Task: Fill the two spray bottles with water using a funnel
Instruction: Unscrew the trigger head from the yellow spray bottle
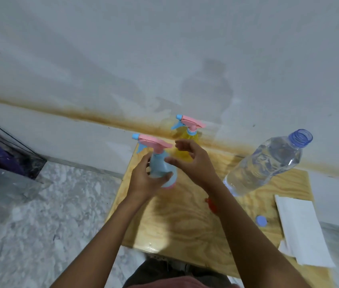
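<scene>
A blue spray bottle [161,166] with a pink and blue trigger head stands at the far left of the small wooden table [189,217]. My left hand [143,179] grips its body from the left. My right hand [193,161] hovers just to its right, fingers loosely curled and holding nothing. Behind my right hand stands a yellow spray bottle [186,140] with the same kind of head. A large clear water bottle [266,163], uncapped and nearly full, stands at the right. A red object [212,204], partly hidden under my right forearm, lies on the table.
A blue bottle cap [261,221] lies near white folded paper [301,231] at the table's right edge. The wall is close behind the table. A dark clear-sided container [8,152] sits on the marble floor at the left.
</scene>
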Demonstrator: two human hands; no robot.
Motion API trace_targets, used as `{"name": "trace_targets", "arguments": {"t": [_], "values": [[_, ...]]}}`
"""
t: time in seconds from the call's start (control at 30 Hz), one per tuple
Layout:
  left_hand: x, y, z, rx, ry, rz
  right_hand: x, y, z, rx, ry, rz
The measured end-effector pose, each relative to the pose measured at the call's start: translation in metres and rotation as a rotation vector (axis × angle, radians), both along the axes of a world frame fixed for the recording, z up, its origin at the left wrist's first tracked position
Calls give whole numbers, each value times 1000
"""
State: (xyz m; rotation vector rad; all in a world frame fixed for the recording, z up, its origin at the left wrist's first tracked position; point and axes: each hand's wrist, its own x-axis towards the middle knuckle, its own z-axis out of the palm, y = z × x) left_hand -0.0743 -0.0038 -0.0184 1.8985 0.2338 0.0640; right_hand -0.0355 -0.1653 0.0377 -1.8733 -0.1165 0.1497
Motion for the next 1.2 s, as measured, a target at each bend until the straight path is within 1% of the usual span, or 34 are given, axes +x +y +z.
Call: {"name": "trace_targets", "arguments": {"t": [0.1, 0.17, 0.33, 0.47, 0.57, 0.6, 0.7, 0.83, 0.93, 1.03, 1.07, 1.13, 1.2], "values": [[29, 19, -7, -16, 0, 64, 12, -15, -20, -64, 13, -294], [51, 25, -10, -3, 4, 67, 25, -21, -30, -125, 39, -384], [107, 28, -21, 101, -11, 31, 61, -17, -40, -254, 65, -358], [134, 28, -32, 134, -1, -15, 78, -9, -44, -283, 44, -391], [145, 25, -37, 163, -49, -83, 85, -6, -45, -285, 14, -446], [147, 25, -37, 154, -38, -85, 86, -6, -46, -285, 15, -460], [147, 22, -42, 116, 4, -58, 85, -7, -46, -286, 16, -481], [143, 26, -48, 108, 34, -78, 79, -8, -42, -266, 2, -491], [138, 33, -50, 115, 68, -82, 73, -10, -32, -225, -44, -513], [117, 30, -36, 145, 63, -32, 62, -14, -18, -173, -120, -534], [104, 27, -29, 155, 44, -1, 58, -14, -12, -163, -147, -537], [76, 19, -17, 152, -54, 24, 48, -15, 0, -155, -192, -536], [50, 10, -5, 147, -155, -50, 39, -13, 13, -163, -223, -525]]}}
